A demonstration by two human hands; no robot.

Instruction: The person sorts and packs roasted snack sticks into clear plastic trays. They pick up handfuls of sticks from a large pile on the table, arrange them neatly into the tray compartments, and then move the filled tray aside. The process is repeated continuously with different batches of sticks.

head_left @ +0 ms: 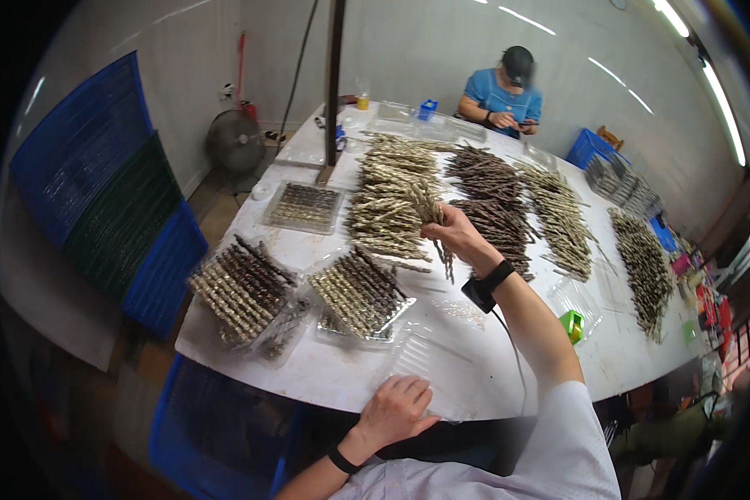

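My right hand (454, 229) is closed around a small bunch of thin, pale twisted sticks (426, 200), raised over the table between a pale pile and a dark one. At the table's near edge my left hand (396, 408) lies palm down, fingers loosely bent and thumb apart. It is beside a clear plastic tray (421, 354), and any touch between them is hard to make out. Left of that tray stand filled clear trays with rows of pale and dark sticks, one nearer the middle (358, 292) and a stack farther left (246, 292).
Loose sticks lie in piles: pale (383, 200), dark brown (487, 200), greenish (558, 221), and more at right (642, 271). A green tape dispenser (572, 326) sits at right. A metal post (334, 83) rises at the left. Across the table sits a person (504, 96).
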